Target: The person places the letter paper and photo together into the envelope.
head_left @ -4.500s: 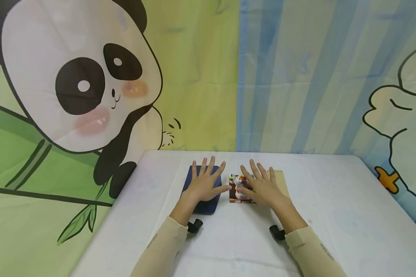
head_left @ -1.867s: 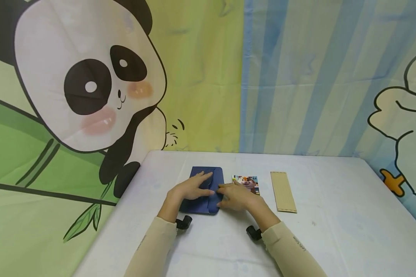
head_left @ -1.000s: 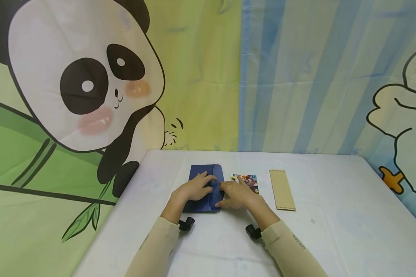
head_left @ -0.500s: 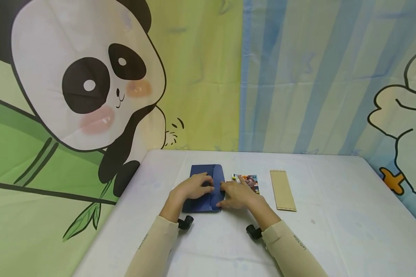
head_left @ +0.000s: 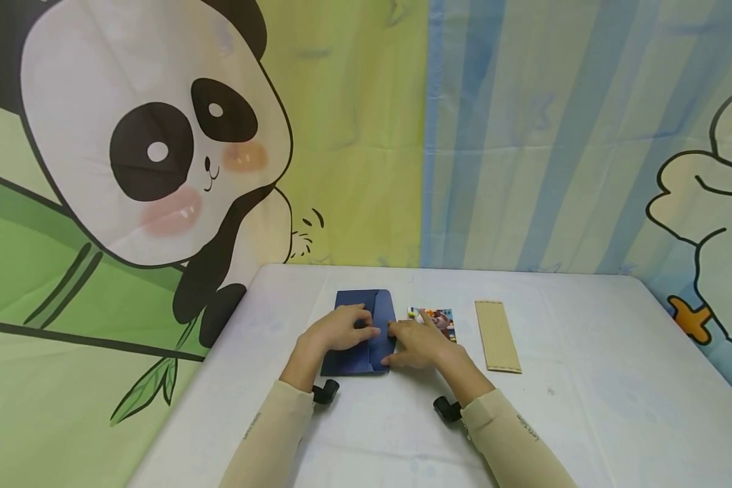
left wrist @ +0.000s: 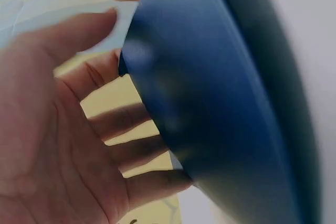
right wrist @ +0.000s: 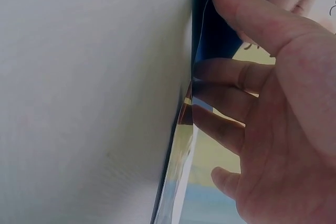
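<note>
Here one left hand (head_left: 338, 330) and one right hand (head_left: 419, 343), fingers apart, seemingly touch one envelope (head_left: 381, 342).

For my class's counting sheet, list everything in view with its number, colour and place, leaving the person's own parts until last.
Envelope: 1, dark blue, on the table, beneath the hands
Card: 1, multicoloured, right of the envelope, partly hidden
Strip: 1, tan, right of the card
Table: 1, white, below everything
Backdrop: 1, yellow, green and blue, behind the table
Panda: 1, black and white, backdrop's left
Wrist cameras: 2, black, at the cuffs
Sleeves: 2, beige, near edge
Left grip: 1, bare, over the envelope
Right grip: 1, bare, at the envelope's right edge
</note>
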`<state>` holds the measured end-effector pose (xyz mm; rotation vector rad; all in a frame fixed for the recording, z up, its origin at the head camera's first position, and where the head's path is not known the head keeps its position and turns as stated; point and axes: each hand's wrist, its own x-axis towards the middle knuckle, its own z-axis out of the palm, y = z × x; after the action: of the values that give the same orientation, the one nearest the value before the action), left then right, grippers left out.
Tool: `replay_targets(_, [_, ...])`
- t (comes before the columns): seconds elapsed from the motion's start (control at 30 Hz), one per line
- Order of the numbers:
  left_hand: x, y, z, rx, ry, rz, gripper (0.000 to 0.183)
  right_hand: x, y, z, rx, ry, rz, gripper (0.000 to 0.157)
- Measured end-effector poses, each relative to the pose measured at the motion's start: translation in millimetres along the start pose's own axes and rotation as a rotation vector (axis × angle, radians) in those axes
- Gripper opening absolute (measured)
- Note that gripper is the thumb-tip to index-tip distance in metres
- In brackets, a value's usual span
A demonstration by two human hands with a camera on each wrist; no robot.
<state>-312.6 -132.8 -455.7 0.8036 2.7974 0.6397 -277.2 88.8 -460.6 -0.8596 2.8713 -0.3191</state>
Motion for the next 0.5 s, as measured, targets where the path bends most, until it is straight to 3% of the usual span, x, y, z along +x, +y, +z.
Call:
replay_targets(0.17, [-5.6,-3.6,-5.4,-0.093,-0.019,-0.005,0.005,1,1,0.5,-0.009,0.014,0.000,0.063])
replay_targets(0.33, [-9.9,-7.0,-9.8,-0.159,-0.052,0.019,0.025,2,2,0.5,-0.019,0.017,0.002,0.065])
replay_targets(0.5, [-11.0,-6.2,-12.2,-0.179,-0.054,0.049,0.029,1,3,-0.6,-0.008,0.020,0.004,0.060])
